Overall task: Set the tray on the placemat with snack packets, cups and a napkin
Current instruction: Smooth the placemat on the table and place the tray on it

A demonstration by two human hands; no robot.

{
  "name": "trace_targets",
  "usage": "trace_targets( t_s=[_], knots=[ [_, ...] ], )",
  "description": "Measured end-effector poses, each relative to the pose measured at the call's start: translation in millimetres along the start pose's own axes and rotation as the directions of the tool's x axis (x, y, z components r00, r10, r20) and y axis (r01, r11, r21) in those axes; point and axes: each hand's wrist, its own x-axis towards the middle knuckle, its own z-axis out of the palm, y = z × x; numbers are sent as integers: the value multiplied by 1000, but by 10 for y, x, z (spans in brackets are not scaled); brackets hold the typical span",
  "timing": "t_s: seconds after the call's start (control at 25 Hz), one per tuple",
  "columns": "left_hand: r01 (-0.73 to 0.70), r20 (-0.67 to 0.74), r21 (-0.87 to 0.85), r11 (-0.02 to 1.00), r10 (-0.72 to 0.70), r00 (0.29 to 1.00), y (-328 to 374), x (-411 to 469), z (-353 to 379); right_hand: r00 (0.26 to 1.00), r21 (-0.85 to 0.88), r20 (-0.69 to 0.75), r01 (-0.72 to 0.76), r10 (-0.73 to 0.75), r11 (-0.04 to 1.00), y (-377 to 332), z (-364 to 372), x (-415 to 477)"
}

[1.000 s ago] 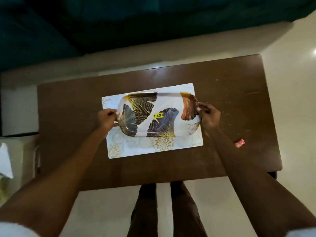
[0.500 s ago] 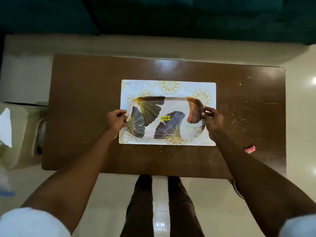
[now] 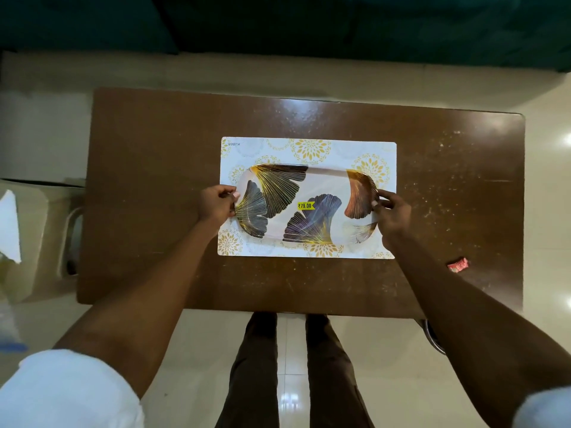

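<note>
On the placemat (image 3: 309, 149), which lies on the brown table (image 3: 154, 149), sits the tray (image 3: 321, 186), an oblong white one printed with dark and gold fan leaves and bearing a yellow price sticker (image 3: 305, 206). Left hand (image 3: 215, 206) pinches its left rim; right hand (image 3: 393, 211) pinches its right rim.

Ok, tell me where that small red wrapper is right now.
In the head view the small red wrapper lies on the brown table, toward its near right corner, apart from the placemat and off to its right.
</note>
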Motion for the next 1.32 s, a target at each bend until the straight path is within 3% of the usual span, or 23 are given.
trace_targets(
  t_s=[1.32],
  knots=[
    [-8,-4,-52,999,8,1000,5,-40,110,1000,9,-19,23,-23,1000,-82,11,166]
  ],
)
